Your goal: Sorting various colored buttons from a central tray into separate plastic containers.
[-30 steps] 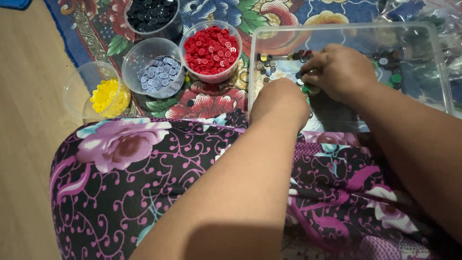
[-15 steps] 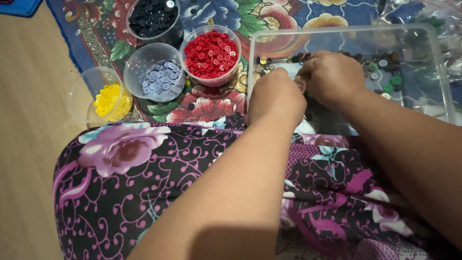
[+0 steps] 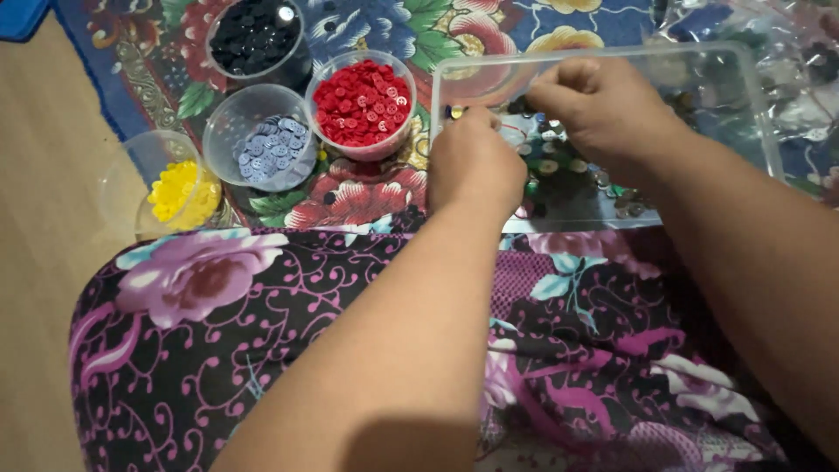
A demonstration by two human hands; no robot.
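A clear plastic tray [image 3: 760,105] lies ahead of my lap with several mixed buttons [image 3: 559,166] scattered in it. My left hand [image 3: 474,166] rests fingers-down over the tray's near left part, on the buttons. My right hand [image 3: 603,109] hovers just behind it with fingers curled down among the buttons. Whether either hand pinches a button is hidden. To the left stand clear cups: red buttons [image 3: 361,100], grey-blue buttons [image 3: 266,147], yellow buttons [image 3: 179,192] and black buttons [image 3: 253,35].
The cups and tray sit on a flowered blue and red cloth [image 3: 367,197]. Bare wooden floor [image 3: 44,218] runs along the left. My lap in dark floral fabric [image 3: 262,332] fills the foreground. Crinkled clear plastic [image 3: 786,35] lies at the far right.
Both hands stay in the tray. The hands have parted slightly, the right one lifting farther back; the view has shifted a little.
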